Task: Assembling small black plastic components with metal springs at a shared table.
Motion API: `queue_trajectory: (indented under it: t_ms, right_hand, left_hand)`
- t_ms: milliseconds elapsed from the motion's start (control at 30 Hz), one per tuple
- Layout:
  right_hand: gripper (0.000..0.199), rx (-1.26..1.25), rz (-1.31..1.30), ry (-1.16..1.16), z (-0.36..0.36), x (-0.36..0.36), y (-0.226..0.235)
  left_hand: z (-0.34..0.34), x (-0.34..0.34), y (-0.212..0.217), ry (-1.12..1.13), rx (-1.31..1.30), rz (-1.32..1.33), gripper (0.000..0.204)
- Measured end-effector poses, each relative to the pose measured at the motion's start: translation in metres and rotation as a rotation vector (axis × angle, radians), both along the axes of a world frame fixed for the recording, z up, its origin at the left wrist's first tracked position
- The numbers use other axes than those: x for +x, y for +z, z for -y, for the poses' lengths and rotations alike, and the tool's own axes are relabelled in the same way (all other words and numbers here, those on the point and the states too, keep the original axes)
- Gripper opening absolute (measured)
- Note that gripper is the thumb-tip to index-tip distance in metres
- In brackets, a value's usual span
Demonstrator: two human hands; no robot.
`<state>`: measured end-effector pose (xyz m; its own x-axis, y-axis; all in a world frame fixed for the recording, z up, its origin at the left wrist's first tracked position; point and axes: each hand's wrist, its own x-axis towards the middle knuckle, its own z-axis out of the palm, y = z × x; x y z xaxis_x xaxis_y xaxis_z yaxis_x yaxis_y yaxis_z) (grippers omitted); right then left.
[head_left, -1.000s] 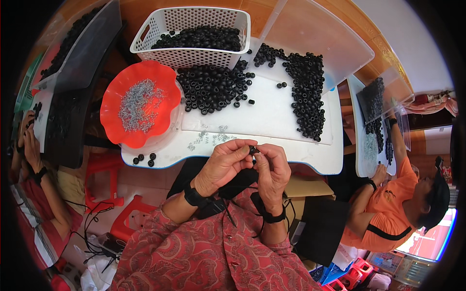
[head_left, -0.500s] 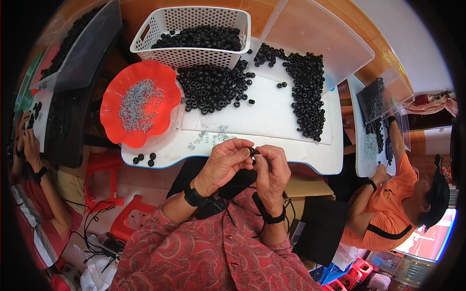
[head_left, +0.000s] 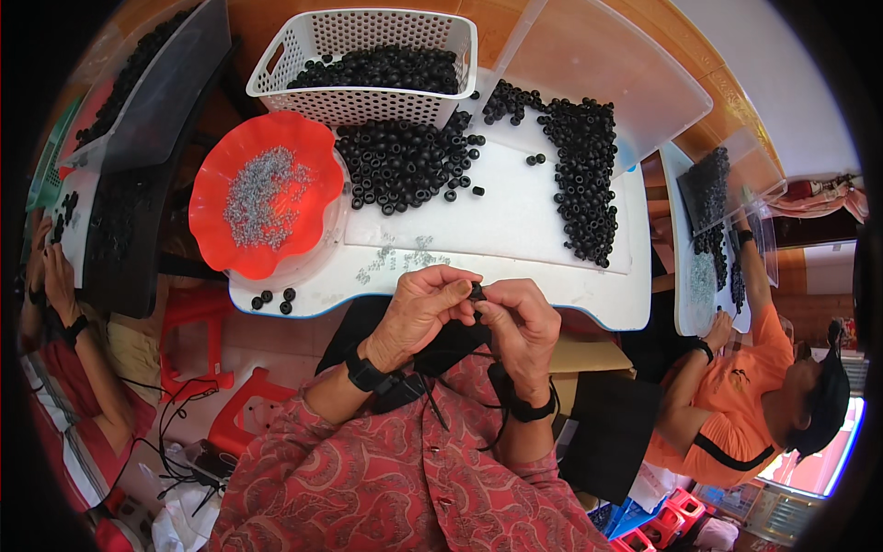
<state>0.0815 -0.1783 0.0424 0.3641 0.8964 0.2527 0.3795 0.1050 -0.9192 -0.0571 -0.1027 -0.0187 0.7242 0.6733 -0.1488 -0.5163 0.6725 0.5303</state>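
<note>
- Holding a small black ring (head_left: 476, 292) pinched between both hands, just above the near edge of the white counter (head_left: 515, 216) and close to the body.
- Left hand (head_left: 418, 313): fingers curled narrow, thumb and forefinger closed on the ring from the left side.
- Right hand (head_left: 522, 327): fingers folded in, tips meeting the ring from the right; whether a second small part sits between them cannot be told.
- Compared with the views half a second and one second back: hands in almost the same place, knuckles only slightly re-angled, ring kept at the same meeting point of the fingertips.
- Reading of that small change: fine fingertip work on one ring under way, not a reach or a put-down.
- Loose black rings (head_left: 405, 166) heaped on the counter ahead, well apart from the hands; a second band of rings (head_left: 589, 179) along the right side.
- White basket (head_left: 368, 64) of more rings at the far edge; red scalloped dish (head_left: 267, 193) of small grey metal pieces to the left.
- Three stray rings (head_left: 274, 299) near the counter's front left corner.
- Co-worker in an orange shirt (head_left: 736, 405) at the right, another person's hands (head_left: 51, 276) at the left, each at a separate board.
</note>
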Motion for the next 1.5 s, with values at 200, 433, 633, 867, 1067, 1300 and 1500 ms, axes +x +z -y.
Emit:
queue_trajectory:
  t_ms: [200,433,633,867,1067,1300,1500]
  right_hand:
    - [0.011,-0.07,-0.048,0.111,-0.001,0.013,-0.001]
    - [0.011,-0.132,-0.124,0.143,0.0,0.014,0.0]
    - [0.011,-0.18,-0.232,0.138,-0.003,0.016,0.002]
    - [0.016,-0.308,-0.445,0.162,-0.006,0.017,0.003]
    - [0.025,-0.31,-0.491,0.133,-0.005,0.012,-0.001]
    - [0.034,-0.231,-0.423,0.223,-0.005,0.012,-0.006]
    - [0.034,-0.205,-0.428,0.254,-0.006,0.009,-0.006]
  left_hand:
    - [-0.001,-0.003,0.007,-0.038,0.083,-0.074,0.024]
    - [-0.003,-0.005,0.008,-0.054,0.123,-0.149,0.022]
    - [-0.003,-0.002,0.006,-0.006,0.104,-0.095,0.018]
    - [-0.006,-0.003,0.003,0.001,0.115,-0.081,0.017]
    - [-0.006,-0.005,0.007,-0.004,0.12,-0.092,0.017]
    - [-0.012,-0.008,0.006,-0.019,0.18,-0.105,0.016]
    - [-0.017,-0.011,0.007,-0.031,0.134,-0.083,0.022]
